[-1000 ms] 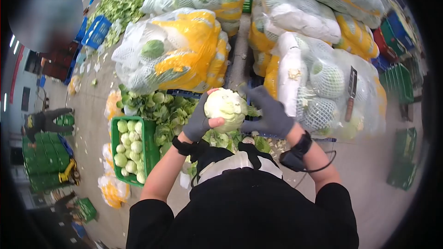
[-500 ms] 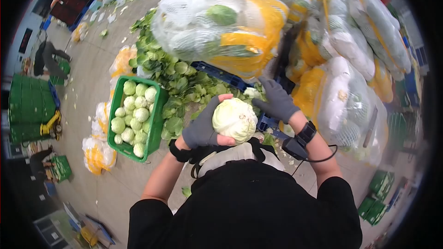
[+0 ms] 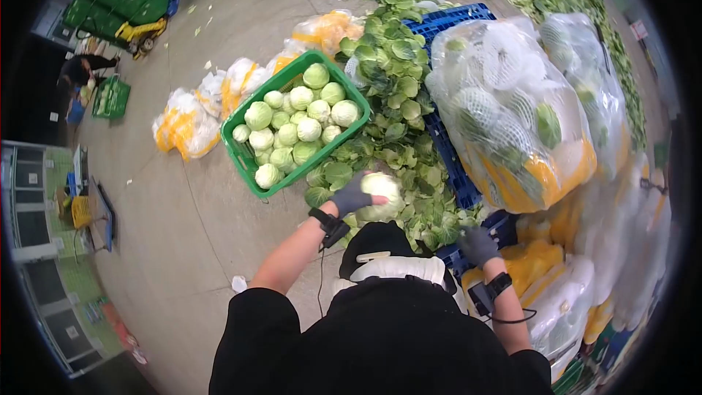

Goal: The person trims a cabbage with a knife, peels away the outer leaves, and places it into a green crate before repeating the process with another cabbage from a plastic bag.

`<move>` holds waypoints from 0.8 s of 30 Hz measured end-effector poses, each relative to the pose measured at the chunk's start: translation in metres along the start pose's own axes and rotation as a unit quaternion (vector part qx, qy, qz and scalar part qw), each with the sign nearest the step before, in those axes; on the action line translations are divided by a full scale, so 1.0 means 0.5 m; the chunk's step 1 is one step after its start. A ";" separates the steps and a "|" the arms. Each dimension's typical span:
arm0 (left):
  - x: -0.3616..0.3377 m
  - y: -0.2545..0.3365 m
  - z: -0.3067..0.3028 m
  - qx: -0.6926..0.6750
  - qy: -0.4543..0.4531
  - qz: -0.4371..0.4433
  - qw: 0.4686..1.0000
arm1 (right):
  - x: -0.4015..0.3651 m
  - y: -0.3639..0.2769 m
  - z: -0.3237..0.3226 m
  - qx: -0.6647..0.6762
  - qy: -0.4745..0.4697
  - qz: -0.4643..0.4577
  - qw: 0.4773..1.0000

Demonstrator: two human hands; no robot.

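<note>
A pale green cabbage (image 3: 381, 196), its outer leaves stripped, rests in my grey-gloved left hand (image 3: 352, 196). The thumb lies across its front, and it is held over loose cabbage leaves, just right of the green crate's lower corner. That green crate (image 3: 234, 157) is filled with similar trimmed cabbages (image 3: 308, 129). To the right, my gloved right hand (image 3: 479, 245) is apart from the cabbage, over a dark blue pallet (image 3: 503, 228) beside the bagged cabbages. Its fingers are blurred and partly turned away.
Loose cabbage leaves (image 3: 398, 102) pile up between the crate and another blue pallet (image 3: 439, 22). Large plastic bags of net-wrapped cabbages (image 3: 512, 102) stand at the right. Orange-and-white bags (image 3: 186, 124) lie behind the crate. A person (image 3: 77, 72) bends near another green crate (image 3: 111, 97).
The view has turned left toward the green crate. My left hand has carried the cabbage closer to the crate, and my right hand has moved away from the cabbage.
</note>
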State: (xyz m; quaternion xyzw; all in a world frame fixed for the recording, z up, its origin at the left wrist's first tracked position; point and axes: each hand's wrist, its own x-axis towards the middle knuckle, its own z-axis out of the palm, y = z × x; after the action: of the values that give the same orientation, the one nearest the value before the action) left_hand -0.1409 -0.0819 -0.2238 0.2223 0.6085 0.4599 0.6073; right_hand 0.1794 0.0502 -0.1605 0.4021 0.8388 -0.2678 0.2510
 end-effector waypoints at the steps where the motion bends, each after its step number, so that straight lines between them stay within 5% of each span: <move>1: 0.027 -0.077 -0.051 0.020 0.046 -0.025 0.998 | -0.002 -0.010 0.002 0.036 -0.043 -0.012 0.998; 3: 0.037 -0.130 -0.129 0.035 0.099 -0.047 0.993 | 0.002 -0.034 -0.001 0.035 -0.074 0.001 0.997; 5: 0.028 -0.061 -0.174 0.179 0.201 -0.078 0.960 | 0.011 -0.051 -0.005 0.044 -0.084 0.009 0.996; 8: 0.114 -0.115 -0.282 0.155 0.328 0.015 0.932 | 0.022 -0.070 -0.013 0.049 -0.059 0.014 0.997; 10: 0.141 -0.084 -0.295 0.186 0.314 0.026 0.931 | 0.031 -0.076 -0.028 0.077 -0.057 0.017 0.995; 12: 0.150 -0.057 -0.256 0.214 0.284 -0.027 0.934 | 0.028 -0.086 -0.044 0.083 -0.041 0.004 0.996; 14: 0.192 -0.112 -0.238 0.302 0.132 -0.049 0.943 | 0.022 -0.071 -0.033 0.091 -0.021 0.020 0.995; 17: 0.187 -0.049 -0.129 0.353 -0.002 -0.121 0.928 | 0.019 -0.035 -0.060 0.265 0.077 0.026 0.961; 24: 0.289 0.117 0.051 0.249 -0.139 -0.052 0.957 | 0.033 0.085 -0.296 0.246 0.388 0.048 0.887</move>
State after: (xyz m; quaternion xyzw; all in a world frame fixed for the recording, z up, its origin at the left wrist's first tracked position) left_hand -0.1574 0.0733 -0.2482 0.3960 0.6242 0.2267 0.6342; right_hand 0.1741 0.1779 -0.0735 0.5626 0.7561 -0.2756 -0.1892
